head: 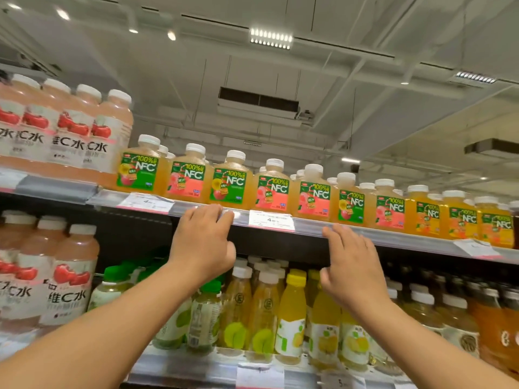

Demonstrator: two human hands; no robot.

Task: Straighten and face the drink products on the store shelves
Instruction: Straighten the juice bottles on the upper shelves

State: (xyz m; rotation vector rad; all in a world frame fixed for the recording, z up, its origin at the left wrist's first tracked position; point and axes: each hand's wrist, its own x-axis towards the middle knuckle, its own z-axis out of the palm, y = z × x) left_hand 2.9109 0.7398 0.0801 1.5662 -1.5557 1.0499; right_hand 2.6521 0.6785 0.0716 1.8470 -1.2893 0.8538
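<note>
Head view looks up at a store shelf [306, 224] under a white ceiling. Far left stand tall pink bottles [64, 127] with white caps and red apple pictures, all upright. Next to them, along the top shelf, is a row of short, square juice bottles [229, 179]. They are clear plastic with yellow juice, round white caps and green or pink labels. They stand straight up, and their labels face out toward the front. The left hand [203, 242] has its fingers straight and close together, with the tips resting on the shiny plastic edge of the shelf, just below the juice bottles. A white price tag [271, 220] sits on that edge between the two hands. The right hand [351, 265] is flat with straight fingers, tips touching the same edge. Below are thin, tall yellow bottles [290, 313] standing upright
</note>
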